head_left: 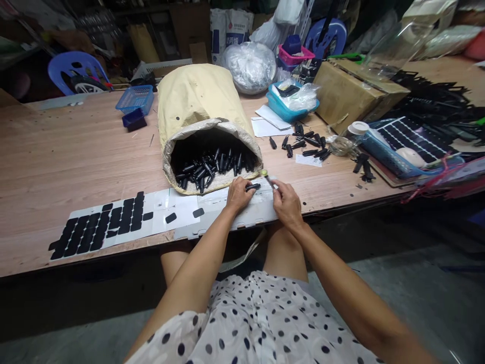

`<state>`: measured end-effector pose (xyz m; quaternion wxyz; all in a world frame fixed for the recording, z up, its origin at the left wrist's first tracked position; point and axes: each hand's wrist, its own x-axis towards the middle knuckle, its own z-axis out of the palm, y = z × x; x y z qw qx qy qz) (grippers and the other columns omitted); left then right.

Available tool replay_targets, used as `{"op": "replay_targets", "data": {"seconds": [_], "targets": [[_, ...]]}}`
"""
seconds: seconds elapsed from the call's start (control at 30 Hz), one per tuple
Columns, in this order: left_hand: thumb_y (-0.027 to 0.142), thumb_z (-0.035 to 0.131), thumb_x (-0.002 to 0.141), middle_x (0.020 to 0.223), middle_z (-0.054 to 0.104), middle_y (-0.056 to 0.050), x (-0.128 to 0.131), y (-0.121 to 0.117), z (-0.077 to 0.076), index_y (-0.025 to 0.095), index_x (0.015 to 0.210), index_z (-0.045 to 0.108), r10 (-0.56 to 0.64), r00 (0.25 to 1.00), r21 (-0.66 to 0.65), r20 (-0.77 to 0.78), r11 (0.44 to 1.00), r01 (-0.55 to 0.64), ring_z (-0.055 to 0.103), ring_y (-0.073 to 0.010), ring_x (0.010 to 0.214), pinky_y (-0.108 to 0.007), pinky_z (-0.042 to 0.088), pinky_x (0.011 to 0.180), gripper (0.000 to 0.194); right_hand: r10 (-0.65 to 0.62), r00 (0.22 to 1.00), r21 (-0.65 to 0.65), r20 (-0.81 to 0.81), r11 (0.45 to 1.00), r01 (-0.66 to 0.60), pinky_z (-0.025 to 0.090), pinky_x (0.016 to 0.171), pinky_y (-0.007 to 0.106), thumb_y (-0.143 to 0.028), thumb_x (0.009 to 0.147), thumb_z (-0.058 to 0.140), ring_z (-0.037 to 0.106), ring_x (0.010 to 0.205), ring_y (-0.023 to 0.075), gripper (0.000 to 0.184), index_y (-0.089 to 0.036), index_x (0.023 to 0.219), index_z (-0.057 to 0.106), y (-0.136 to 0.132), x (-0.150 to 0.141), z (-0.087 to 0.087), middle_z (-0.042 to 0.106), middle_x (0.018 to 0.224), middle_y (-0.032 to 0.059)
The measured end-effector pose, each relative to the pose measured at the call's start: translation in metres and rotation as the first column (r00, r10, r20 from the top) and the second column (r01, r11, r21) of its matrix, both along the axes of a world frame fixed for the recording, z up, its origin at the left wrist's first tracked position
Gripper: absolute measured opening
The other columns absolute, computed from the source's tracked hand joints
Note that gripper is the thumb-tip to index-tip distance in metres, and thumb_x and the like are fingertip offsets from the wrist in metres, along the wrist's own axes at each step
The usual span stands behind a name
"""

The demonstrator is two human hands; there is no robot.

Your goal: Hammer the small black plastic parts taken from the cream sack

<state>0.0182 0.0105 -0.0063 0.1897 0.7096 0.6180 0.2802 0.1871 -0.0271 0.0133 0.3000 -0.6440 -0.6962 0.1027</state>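
Note:
My left hand (238,196) is closed around a small black tapered part (253,187), pressed near the white board (250,216) at the table's front edge. In my right hand (288,203) is a thin-handled tool with a round yellow-green head (264,173); its exact kind is too small to make out. That head hovers just beyond the black part, near the mouth of a big yellow sack (200,93). The sack lies on its side, and many similar black parts (204,169) show inside its opening. More of them (299,144) are scattered on the table to the right.
On the left lies a sheet with black rounded stickers (89,232). Behind it stand a blue basket (136,98) and a small dark-blue tray (134,119). A turquoise basket (291,108), a cardboard box (343,93) and a blue tray (394,156) occupy the right.

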Motion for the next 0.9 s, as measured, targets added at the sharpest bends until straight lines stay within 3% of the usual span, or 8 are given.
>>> {"op": "replay_targets", "data": {"seconds": [0.13,0.23,0.57,0.63,0.73,0.8,0.83,0.9], "targets": [[0.022,0.069,0.084,0.097,0.063,-0.005,0.001,-0.001,0.002,0.022,0.090,0.069,0.000,1.000,-0.009,-0.003,1.000,0.000,0.057,-0.0243,0.101,-0.039,0.047,0.093,0.006,-0.227,0.968,-0.037,0.106,0.972,0.232,0.042,0.077,0.032,-0.019,0.093,0.042,0.055,0.095,0.0246,0.042,-0.024,0.127,0.067,0.027,0.019,-0.002,0.061,0.101,0.0098],[0.024,0.070,0.084,0.097,0.063,-0.005,0.000,-0.003,0.003,0.022,0.090,0.068,-0.020,1.000,-0.016,-0.008,1.000,0.020,0.056,-0.0243,0.100,-0.039,0.047,0.092,0.007,-0.307,0.936,-0.073,0.173,0.943,0.324,0.037,0.072,0.032,-0.018,0.090,0.046,0.052,0.091,0.0245,0.041,-0.024,0.122,0.070,0.042,0.024,-0.009,0.059,0.096,0.0099],[0.029,0.059,0.093,0.102,0.066,-0.006,0.000,-0.010,0.013,0.022,0.097,0.067,-0.046,0.999,-0.014,-0.010,0.999,0.046,0.058,-0.0232,0.102,-0.038,0.046,0.094,0.012,-0.325,0.892,-0.018,0.314,0.937,0.348,0.035,0.074,0.036,-0.020,0.092,0.043,0.049,0.099,0.0288,0.039,-0.020,0.125,0.064,0.048,0.005,-0.015,0.058,0.106,0.0160],[0.032,0.053,0.097,0.103,0.067,-0.006,0.001,-0.031,0.015,0.022,0.103,0.066,-0.103,0.994,0.021,0.018,0.994,0.103,0.059,-0.0226,0.100,-0.037,0.046,0.093,0.017,-0.321,0.891,-0.026,0.320,0.938,0.347,0.036,0.075,0.037,-0.020,0.092,0.043,0.049,0.099,0.0294,0.040,-0.020,0.127,0.063,0.049,0.005,-0.015,0.058,0.107,0.0168],[0.039,0.048,0.099,0.099,0.070,-0.008,-0.002,-0.084,0.008,0.022,0.109,0.066,-0.324,0.944,0.029,0.061,0.946,0.323,0.063,-0.0219,0.095,-0.036,0.048,0.089,0.027,-0.319,0.891,-0.015,0.324,0.939,0.342,0.036,0.075,0.037,-0.021,0.092,0.043,0.049,0.099,0.0293,0.041,-0.019,0.128,0.062,0.049,0.006,-0.017,0.058,0.107,0.0173],[0.044,0.050,0.097,0.092,0.072,-0.008,-0.009,-0.125,-0.006,0.022,0.109,0.068,-0.502,0.861,-0.025,0.078,0.863,0.505,0.066,-0.0214,0.088,-0.035,0.050,0.086,0.031,-0.322,0.887,-0.003,0.330,0.939,0.343,0.036,0.075,0.037,-0.021,0.091,0.044,0.048,0.098,0.0290,0.041,-0.018,0.128,0.062,0.049,0.006,-0.018,0.057,0.106,0.0174],[0.046,0.051,0.096,0.088,0.073,-0.008,-0.013,-0.144,-0.016,0.022,0.108,0.069,-0.535,0.840,-0.065,0.090,0.838,0.541,0.067,-0.0212,0.084,-0.035,0.050,0.084,0.032,-0.323,0.885,0.000,0.335,0.939,0.343,0.036,0.074,0.037,-0.021,0.091,0.044,0.048,0.098,0.0289,0.041,-0.018,0.128,0.062,0.049,0.006,-0.019,0.057,0.106,0.0174],[0.046,0.052,0.095,0.091,0.075,-0.008,-0.024,-0.171,-0.038,0.022,0.108,0.070,-0.477,0.869,-0.171,0.129,0.853,0.494,0.069,-0.0208,0.085,-0.034,0.052,0.083,0.033,-0.325,0.880,0.004,0.347,0.939,0.345,0.036,0.074,0.037,-0.021,0.091,0.045,0.048,0.098,0.0288,0.040,-0.018,0.128,0.062,0.049,0.006,-0.021,0.057,0.107,0.0172]]}}
